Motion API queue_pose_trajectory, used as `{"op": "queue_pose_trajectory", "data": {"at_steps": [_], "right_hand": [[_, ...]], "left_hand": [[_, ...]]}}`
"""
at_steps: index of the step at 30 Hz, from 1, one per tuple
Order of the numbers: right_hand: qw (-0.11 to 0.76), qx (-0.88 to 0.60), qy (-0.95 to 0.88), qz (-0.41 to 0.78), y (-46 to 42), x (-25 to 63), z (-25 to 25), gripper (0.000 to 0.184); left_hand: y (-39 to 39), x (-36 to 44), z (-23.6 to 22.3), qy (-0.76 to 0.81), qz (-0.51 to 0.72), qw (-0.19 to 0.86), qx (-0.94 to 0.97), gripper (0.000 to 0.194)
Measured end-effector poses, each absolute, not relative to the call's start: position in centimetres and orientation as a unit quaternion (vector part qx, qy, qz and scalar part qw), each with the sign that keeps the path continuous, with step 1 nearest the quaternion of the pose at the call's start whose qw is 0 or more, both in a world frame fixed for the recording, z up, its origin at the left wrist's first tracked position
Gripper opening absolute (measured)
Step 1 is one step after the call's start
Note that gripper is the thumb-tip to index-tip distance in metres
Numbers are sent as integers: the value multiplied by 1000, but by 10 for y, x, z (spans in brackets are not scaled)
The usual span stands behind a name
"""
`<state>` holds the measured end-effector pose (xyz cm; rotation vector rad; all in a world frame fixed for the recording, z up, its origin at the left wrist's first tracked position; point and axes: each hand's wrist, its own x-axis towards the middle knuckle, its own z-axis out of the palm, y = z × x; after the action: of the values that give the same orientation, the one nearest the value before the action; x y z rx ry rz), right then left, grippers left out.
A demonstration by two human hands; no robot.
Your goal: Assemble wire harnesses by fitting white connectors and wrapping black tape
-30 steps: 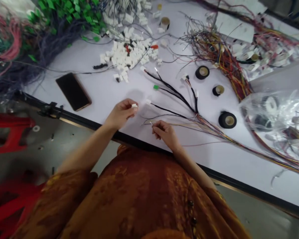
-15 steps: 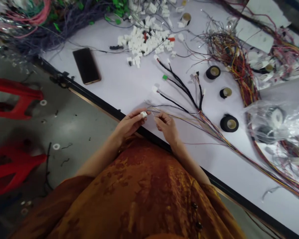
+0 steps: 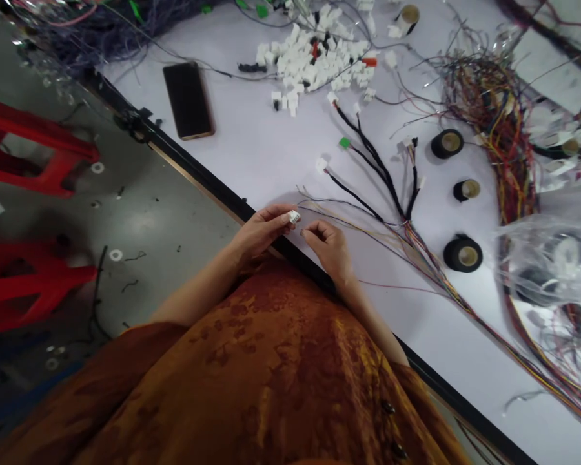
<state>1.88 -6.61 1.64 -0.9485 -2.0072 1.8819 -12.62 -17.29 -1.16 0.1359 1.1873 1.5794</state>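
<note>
A small white plug connector (image 3: 294, 217) is pinched between the thumb and fingers of my left hand (image 3: 266, 227), just over the table's edge. Close to its right, the fingers of my right hand (image 3: 326, 244) are closed in a pinch on a thin wire, whose end is too small to make out clearly. A thin red wire (image 3: 401, 286) passes out from behind my right wrist to the wire harness (image 3: 433, 268). Loose wire ends (image 3: 314, 197) lie just beyond my hands. Black-wrapped branches (image 3: 372, 152) of the harness end in white and green connectors.
Black tape rolls (image 3: 463, 253) stand right of the harness. White connectors (image 3: 314, 61) are heaped at the back, with a phone (image 3: 188, 100) to their left. Wire bundles (image 3: 489, 103) and a plastic bag (image 3: 552, 258) lie right. Red stools (image 3: 33, 142) stand on the floor.
The view has shifted, so the table things sit further right. My left hand has turned the connector, showing its face with openings. My right hand stays pinched, slightly lower beside it.
</note>
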Motion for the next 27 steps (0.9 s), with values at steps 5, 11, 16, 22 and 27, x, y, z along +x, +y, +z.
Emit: {"op": "queue_pose_trajectory", "data": {"at_steps": [5, 11, 16, 22, 27], "right_hand": [[89, -327, -669, 661, -63, 20, 14, 17], [81, -333, -645, 683, -64, 21, 8, 18], [115, -322, -677, 652, -67, 22, 4, 20], [125, -313, -691, 639, -69, 25, 1, 17], [132, -305, -697, 635, -72, 26, 0, 17]], "left_hand": [[-175, -128, -14, 521, 661, 532, 91, 30], [-174, -128, -15, 531, 655, 526, 111, 30], [-174, -127, -15, 562, 636, 508, 149, 31], [-174, -127, -12, 607, 601, 480, 197, 30], [-174, -125, -12, 618, 584, 469, 238, 29]]}}
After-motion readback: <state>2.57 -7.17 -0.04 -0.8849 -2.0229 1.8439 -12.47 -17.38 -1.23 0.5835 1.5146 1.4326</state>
